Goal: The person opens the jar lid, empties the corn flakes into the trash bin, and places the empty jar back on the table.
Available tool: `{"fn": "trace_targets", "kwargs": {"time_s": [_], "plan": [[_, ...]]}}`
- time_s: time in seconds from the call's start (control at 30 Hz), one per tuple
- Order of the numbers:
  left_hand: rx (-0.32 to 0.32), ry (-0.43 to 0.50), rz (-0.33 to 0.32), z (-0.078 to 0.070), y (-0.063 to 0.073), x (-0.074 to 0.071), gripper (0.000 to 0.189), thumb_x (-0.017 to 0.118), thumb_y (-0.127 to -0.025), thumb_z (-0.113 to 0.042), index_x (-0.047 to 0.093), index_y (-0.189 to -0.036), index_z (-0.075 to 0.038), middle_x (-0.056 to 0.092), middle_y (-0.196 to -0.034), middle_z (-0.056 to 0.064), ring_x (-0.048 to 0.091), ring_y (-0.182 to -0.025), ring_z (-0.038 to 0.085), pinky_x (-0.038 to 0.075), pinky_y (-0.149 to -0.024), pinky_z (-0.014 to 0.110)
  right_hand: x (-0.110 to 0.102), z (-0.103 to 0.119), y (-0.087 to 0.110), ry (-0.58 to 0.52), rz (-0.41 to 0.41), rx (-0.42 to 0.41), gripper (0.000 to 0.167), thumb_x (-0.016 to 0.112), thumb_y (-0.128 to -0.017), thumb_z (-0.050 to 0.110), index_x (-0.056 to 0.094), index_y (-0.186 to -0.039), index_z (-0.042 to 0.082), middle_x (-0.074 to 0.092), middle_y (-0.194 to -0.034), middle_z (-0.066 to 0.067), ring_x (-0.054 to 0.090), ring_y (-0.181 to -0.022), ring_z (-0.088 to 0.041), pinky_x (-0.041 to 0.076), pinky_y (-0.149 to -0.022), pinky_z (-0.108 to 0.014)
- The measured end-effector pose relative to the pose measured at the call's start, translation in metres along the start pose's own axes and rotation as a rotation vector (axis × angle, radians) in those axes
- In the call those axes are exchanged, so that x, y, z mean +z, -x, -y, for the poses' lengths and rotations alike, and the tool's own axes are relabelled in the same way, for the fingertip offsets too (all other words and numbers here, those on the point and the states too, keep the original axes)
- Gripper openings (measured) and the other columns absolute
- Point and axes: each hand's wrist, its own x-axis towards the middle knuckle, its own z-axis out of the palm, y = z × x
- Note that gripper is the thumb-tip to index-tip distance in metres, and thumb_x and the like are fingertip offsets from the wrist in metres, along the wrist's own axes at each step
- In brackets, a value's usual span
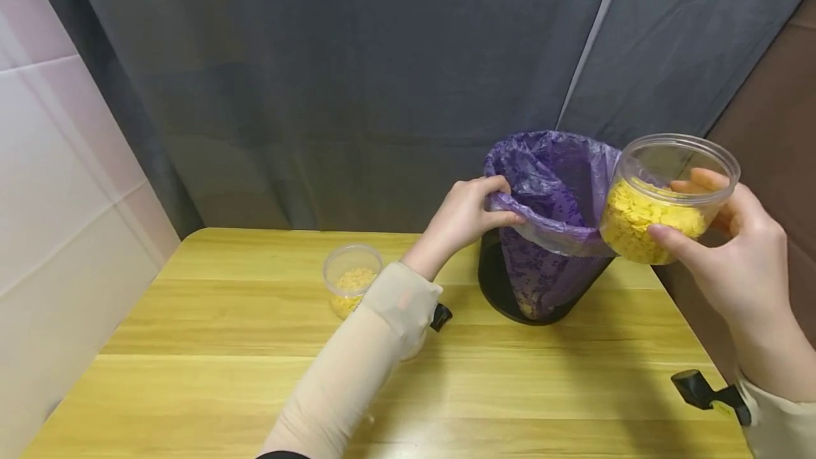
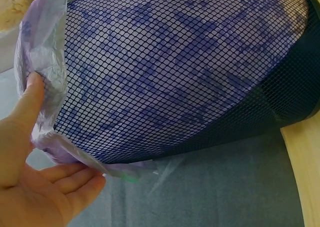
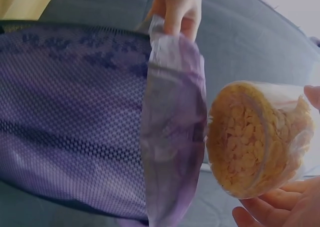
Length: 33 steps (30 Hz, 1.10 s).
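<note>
Wooden bench [image 1: 191, 346] beneath both grips. Black mesh bin [image 1: 494, 278] standing on it, below and right of the left grip [image 1: 464, 211]; mouth up, long axis roughly upright. Purple liner [image 1: 564, 172] folded over the rim, pinched firmly in the left grip; best to keep that edge pinned. Clear jar [image 1: 637, 225] in the right grip [image 1: 749, 253], fingers curled round it, close beside the liner, contact unclear. Keep it steady against spills. Jar squat, mouth upward, slight tilt hard to judge. Inside, yellow flakes [image 1: 669, 212].

Grey curtain [image 1: 306, 91]; wood-grain table [image 1: 210, 331]; pale wall [image 1: 57, 161]
</note>
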Motion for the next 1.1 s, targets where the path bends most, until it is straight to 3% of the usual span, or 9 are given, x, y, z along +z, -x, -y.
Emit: {"fn": "trace_targets", "kwargs": {"time_s": [0.27, 0.43, 0.7, 0.97, 1.1], "plan": [[-0.014, 0.017, -0.012, 0.000, 0.001, -0.002, 0.031, 0.079, -0.077, -0.035, 0.061, -0.090, -0.014, 0.053, -0.072, -0.002, 0.045, -0.066, 0.014, 0.036, -0.060, 0.025, -0.002, -0.003, -0.021, 0.086, -0.047, 0.034, 0.069, 0.084, -0.070, 0.009, 0.055, -0.132, 0.010, 0.057, -0.107, 0.024, 0.050, -0.077, 0.003, 0.036, -0.071, -0.011], [-0.018, 0.022, -0.011, 0.000, 0.001, -0.002, 0.030, 0.079, -0.077, -0.035, 0.062, -0.091, -0.014, 0.052, -0.072, -0.002, 0.045, -0.067, 0.014, 0.036, -0.060, 0.025, -0.004, -0.005, -0.031, 0.174, -0.025, 0.044, 0.070, 0.085, -0.072, 0.017, 0.053, -0.134, 0.006, 0.054, -0.105, 0.024, 0.047, -0.076, 0.006, 0.035, -0.070, -0.011], [-0.016, 0.015, -0.009, -0.002, 0.001, 0.000, 0.030, 0.079, -0.076, -0.034, 0.062, -0.091, -0.014, 0.052, -0.071, -0.002, 0.044, -0.067, 0.014, 0.035, -0.060, 0.024, -0.005, -0.011, -0.044, 0.292, 0.033, 0.031, 0.078, 0.084, -0.073, 0.028, 0.048, -0.138, 0.006, 0.058, -0.113, -0.014, 0.041, -0.075, 0.011, 0.031, -0.068, -0.011], [-0.029, 0.027, -0.004, -0.002, 0.001, 0.000, 0.031, 0.079, -0.077, -0.035, 0.063, -0.094, -0.014, 0.052, -0.072, -0.001, 0.044, -0.065, 0.014, 0.036, -0.059, 0.024, -0.006, -0.015, -0.055, 0.313, 0.023, 0.020, 0.077, 0.086, -0.069, 0.030, 0.052, -0.134, 0.007, 0.054, -0.102, 0.008, 0.039, -0.075, 0.015, 0.029, -0.068, -0.015], [-0.022, 0.025, -0.013, -0.001, 0.002, 0.001, 0.031, 0.079, -0.076, -0.034, 0.063, -0.093, -0.014, 0.052, -0.071, -0.001, 0.044, -0.065, 0.014, 0.035, -0.058, 0.024, -0.006, -0.017, -0.058, 0.324, 0.015, -0.002, 0.076, 0.087, -0.068, 0.029, 0.053, -0.132, 0.006, 0.055, -0.101, 0.005, 0.038, -0.075, 0.016, 0.028, -0.069, -0.016]]}}
